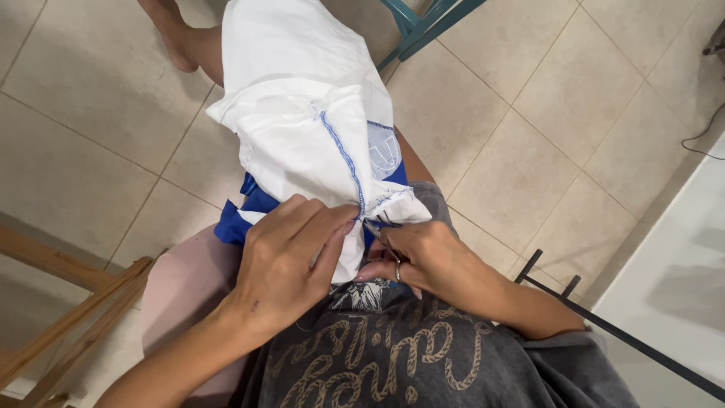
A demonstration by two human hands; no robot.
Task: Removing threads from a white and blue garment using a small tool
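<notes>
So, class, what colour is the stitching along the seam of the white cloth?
Blue, on the cloth, seen in the head view.

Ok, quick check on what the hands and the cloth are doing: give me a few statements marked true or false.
1. The left hand pinches the white cloth beside its blue stitched seam. True.
2. The right hand is bare of any tool. False: it holds small scissors at the seam.
3. The cloth lies spread flat on a table. False: it is bunched over the person's lap, above the tiled floor.
4. Blue fabric shows beneath the white cloth. True.
5. The right hand rests on the teal chair leg. False: that leg stands apart, at the top of the view.
</notes>
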